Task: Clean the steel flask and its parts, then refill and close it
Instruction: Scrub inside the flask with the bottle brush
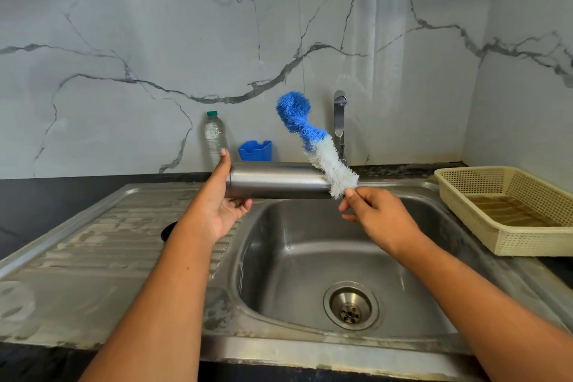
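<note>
Under a grey marble wall [155,40], over the back edge of the steel sink [294,257], the left hand [221,205] is gripping the steel flask [279,180] sideways by one end, while the right hand [378,217] is pinching the bottom of a blue and white brush [313,136] at the flask's other end.

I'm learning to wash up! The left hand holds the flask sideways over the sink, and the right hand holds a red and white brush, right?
Not red: the head view shows the right hand holds a blue and white brush. The left hand holds the flask sideways over the sink.
</note>
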`<move>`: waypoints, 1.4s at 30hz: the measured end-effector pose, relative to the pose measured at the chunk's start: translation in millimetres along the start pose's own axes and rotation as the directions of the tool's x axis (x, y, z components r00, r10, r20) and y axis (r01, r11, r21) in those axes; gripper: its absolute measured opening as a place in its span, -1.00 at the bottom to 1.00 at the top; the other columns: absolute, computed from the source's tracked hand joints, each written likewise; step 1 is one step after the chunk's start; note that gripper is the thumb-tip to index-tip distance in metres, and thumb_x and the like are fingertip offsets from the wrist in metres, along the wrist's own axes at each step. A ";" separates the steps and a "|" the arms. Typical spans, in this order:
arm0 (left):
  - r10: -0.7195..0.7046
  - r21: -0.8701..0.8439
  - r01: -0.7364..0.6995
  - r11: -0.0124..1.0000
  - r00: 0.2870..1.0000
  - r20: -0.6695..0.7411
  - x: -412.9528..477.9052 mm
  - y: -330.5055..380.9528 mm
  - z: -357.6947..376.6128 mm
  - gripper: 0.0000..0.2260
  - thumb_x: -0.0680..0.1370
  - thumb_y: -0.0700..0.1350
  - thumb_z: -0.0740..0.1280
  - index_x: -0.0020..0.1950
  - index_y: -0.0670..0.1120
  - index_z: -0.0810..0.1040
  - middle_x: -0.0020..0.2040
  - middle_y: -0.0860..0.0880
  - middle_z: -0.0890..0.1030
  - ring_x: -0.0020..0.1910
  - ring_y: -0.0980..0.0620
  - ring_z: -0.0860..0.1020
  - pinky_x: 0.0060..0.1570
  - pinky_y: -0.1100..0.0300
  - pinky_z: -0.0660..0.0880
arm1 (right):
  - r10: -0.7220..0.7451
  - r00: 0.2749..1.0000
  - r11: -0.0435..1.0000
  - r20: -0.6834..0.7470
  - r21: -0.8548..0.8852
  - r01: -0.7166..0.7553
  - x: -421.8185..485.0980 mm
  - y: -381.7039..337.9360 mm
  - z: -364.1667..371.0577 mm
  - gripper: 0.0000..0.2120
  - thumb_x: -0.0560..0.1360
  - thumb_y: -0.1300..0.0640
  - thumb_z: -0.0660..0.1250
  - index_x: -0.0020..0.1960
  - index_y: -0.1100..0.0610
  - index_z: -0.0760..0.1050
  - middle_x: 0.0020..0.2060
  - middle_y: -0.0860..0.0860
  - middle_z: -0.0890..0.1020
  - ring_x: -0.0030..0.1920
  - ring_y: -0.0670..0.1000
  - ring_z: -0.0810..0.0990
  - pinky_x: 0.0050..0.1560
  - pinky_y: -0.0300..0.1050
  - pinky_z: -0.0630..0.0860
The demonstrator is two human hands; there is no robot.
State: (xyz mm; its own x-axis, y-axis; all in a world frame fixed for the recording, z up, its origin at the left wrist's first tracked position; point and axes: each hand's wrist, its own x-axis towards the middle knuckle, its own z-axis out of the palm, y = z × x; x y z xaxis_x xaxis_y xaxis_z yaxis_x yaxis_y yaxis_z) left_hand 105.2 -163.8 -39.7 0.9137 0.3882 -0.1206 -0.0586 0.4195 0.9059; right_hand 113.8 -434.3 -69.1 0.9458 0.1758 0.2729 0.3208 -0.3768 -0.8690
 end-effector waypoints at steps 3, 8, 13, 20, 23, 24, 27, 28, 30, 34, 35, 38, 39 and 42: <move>-0.071 0.098 0.066 0.993 0.996 0.049 2.2 -0.8 -4.2 -0.36 0.44 0.41 0.41 0.25 -0.06 0.57 0.06 -0.16 0.64 -0.13 -0.04 0.55 -0.29 0.17 0.52 | -0.010 1.000 0.999 -0.022 -0.038 0.009 1.4 4.5 -0.8 -0.66 0.67 -0.09 0.23 -0.15 0.01 0.65 -0.14 -0.07 0.73 -0.02 -0.10 0.70 0.23 0.10 0.57; 0.013 0.133 -0.005 0.991 0.998 -0.061 7.2 -3.2 0.0 -0.60 0.53 0.28 0.37 0.11 -0.02 0.51 -0.07 -0.10 0.49 -0.44 0.09 0.37 -0.60 0.31 0.25 | -0.045 0.999 0.995 -0.028 -0.090 0.042 2.0 5.4 -0.1 -0.65 0.66 -0.13 0.21 -0.15 -0.03 0.65 -0.18 0.13 0.70 -0.03 0.14 0.68 0.13 0.16 0.59; 0.164 0.082 -0.151 0.985 0.967 -0.196 14.7 1.9 -8.0 -0.66 0.54 0.21 0.25 0.17 0.01 0.47 -0.04 -0.08 0.50 -0.35 0.07 0.40 -0.58 0.28 0.28 | -0.069 0.995 0.996 -0.072 -0.054 0.065 4.4 4.8 4.4 -0.68 0.68 -0.09 0.17 -0.11 0.00 0.58 -0.14 0.05 0.68 -0.12 0.01 0.67 -0.09 0.02 0.66; 0.211 -0.072 -0.239 0.968 0.938 -0.276 13.2 7.1 -17.3 -0.68 0.53 0.15 0.22 0.20 0.01 0.46 0.06 -0.10 0.53 -0.26 0.02 0.49 -0.49 0.26 0.33 | -0.028 0.999 0.983 -0.016 -0.180 0.024 0.8 8.4 5.4 -0.58 0.69 -0.13 0.09 -0.15 0.06 0.56 -0.49 -0.08 0.45 -0.42 -0.08 0.42 -0.33 -0.11 0.36; 0.207 -0.094 -0.243 0.965 0.934 -0.290 12.0 8.0 -17.7 -0.63 0.49 0.16 0.22 0.20 0.00 0.48 0.07 -0.10 0.55 -0.23 0.01 0.51 -0.49 0.28 0.33 | 0.001 1.000 0.989 0.008 -0.151 0.000 -0.3 6.5 10.1 -0.59 0.69 -0.11 0.10 -0.15 0.05 0.57 -0.45 -0.08 0.47 -0.39 -0.06 0.44 -0.28 -0.09 0.38; 0.210 -0.097 -0.250 0.963 0.929 -0.305 11.1 8.6 -17.2 -0.65 0.48 0.16 0.22 0.16 0.01 0.49 0.06 -0.09 0.55 -0.23 0.00 0.51 -0.50 0.29 0.31 | 0.009 1.000 0.989 0.012 -0.148 -0.007 -0.8 5.5 11.0 -0.60 0.69 -0.09 0.10 -0.15 0.05 0.58 -0.41 -0.07 0.50 -0.35 -0.04 0.46 -0.25 -0.07 0.39; 0.223 -0.106 -0.282 0.953 0.898 -0.380 9.4 10.6 -18.1 -0.68 0.47 0.16 0.23 0.13 0.03 0.49 0.05 -0.05 0.54 -0.16 -0.02 0.51 -0.48 0.29 0.30 | 0.040 0.998 0.986 0.043 -0.163 -0.032 -2.9 6.3 10.0 -0.65 0.69 -0.02 0.10 -0.12 0.03 0.58 -0.26 0.01 0.59 -0.19 0.02 0.55 -0.09 -0.02 0.48; 0.234 -0.113 -0.301 0.947 0.886 -0.401 9.0 10.9 -19.5 -0.67 0.48 0.17 0.23 0.15 0.03 0.50 0.06 -0.05 0.54 -0.14 -0.02 0.52 -0.48 0.28 0.30 | 0.045 0.997 0.984 0.064 -0.176 -0.033 -3.5 7.3 9.1 -0.66 0.69 -0.01 0.10 -0.12 0.03 0.57 -0.22 0.05 0.61 -0.16 0.03 0.57 -0.05 0.00 0.49; 0.258 -0.123 -0.336 0.934 0.871 -0.418 7.5 10.9 -21.0 -0.63 0.52 0.16 0.21 0.23 0.01 0.49 0.07 -0.06 0.54 -0.12 -0.03 0.52 -0.47 0.25 0.31 | 0.042 0.993 0.983 0.112 -0.184 -0.020 -4.6 8.2 8.6 -0.65 0.68 -0.02 0.10 -0.15 0.06 0.55 -0.24 0.11 0.59 -0.20 0.03 0.54 -0.09 -0.01 0.46; 0.293 -0.071 -0.349 0.934 0.867 -0.402 3.6 8.9 -14.4 -0.67 0.57 0.13 0.18 0.22 -0.01 0.48 0.05 -0.05 0.53 -0.11 -0.02 0.52 -0.42 0.23 0.35 | 0.020 0.993 0.986 0.113 -0.165 -0.001 0.9 4.3 16.4 -0.64 0.69 -0.03 0.11 -0.15 0.11 0.52 -0.36 -0.01 0.48 -0.31 -0.03 0.43 -0.20 -0.07 0.38; 0.307 -0.052 -0.354 0.934 0.868 -0.390 2.3 8.2 -11.9 -0.72 0.57 0.11 0.18 0.17 0.01 0.48 0.03 -0.03 0.52 -0.10 -0.01 0.52 -0.39 0.21 0.35 | 0.015 0.995 0.988 0.099 -0.157 0.001 2.6 3.1 18.1 -0.64 0.69 -0.04 0.12 -0.14 0.13 0.51 -0.38 -0.03 0.46 -0.33 -0.04 0.42 -0.22 -0.07 0.37; 0.345 -0.016 -0.381 0.924 0.853 -0.391 -0.1 8.9 -8.7 -0.87 0.58 0.09 0.19 -0.01 0.09 0.47 -0.02 0.01 0.51 -0.10 0.00 0.51 -0.31 0.17 0.35 | 0.028 0.995 0.989 0.096 -0.145 -0.014 3.8 4.7 15.5 -0.62 0.69 -0.05 0.12 -0.15 0.16 0.49 -0.42 -0.05 0.42 -0.40 -0.07 0.37 -0.29 -0.11 0.33; 0.355 -0.013 -0.393 0.919 0.843 -0.405 -0.2 10.1 -9.8 -0.88 0.59 0.09 0.19 -0.03 0.10 0.46 -0.02 0.01 0.51 -0.10 0.01 0.51 -0.32 0.17 0.35 | 0.042 0.992 0.989 0.119 -0.145 -0.024 2.6 6.6 12.4 -0.61 0.69 -0.06 0.12 -0.17 0.15 0.48 -0.43 -0.05 0.41 -0.44 -0.09 0.34 -0.33 -0.12 0.30; 0.384 0.003 -0.420 0.908 0.827 -0.411 0.1 11.9 -11.3 -0.88 0.60 0.08 0.18 -0.04 0.10 0.46 -0.04 0.02 0.52 -0.11 0.01 0.51 -0.33 0.18 0.34 | 0.073 0.981 0.990 0.181 -0.133 -0.049 0.4 9.7 5.8 -0.62 0.70 -0.06 0.12 -0.21 0.09 0.46 -0.46 -0.05 0.37 -0.51 -0.11 0.28 -0.39 -0.13 0.24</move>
State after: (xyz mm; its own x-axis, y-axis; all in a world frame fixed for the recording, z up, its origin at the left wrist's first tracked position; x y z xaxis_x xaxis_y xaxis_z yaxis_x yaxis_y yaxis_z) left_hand 100.1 -149.5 -33.5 0.5673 0.8195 0.0809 -0.4359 0.2155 0.8738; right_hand 117.0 -432.6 -79.8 0.9419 0.3096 0.1300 0.2781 -0.5024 -0.8187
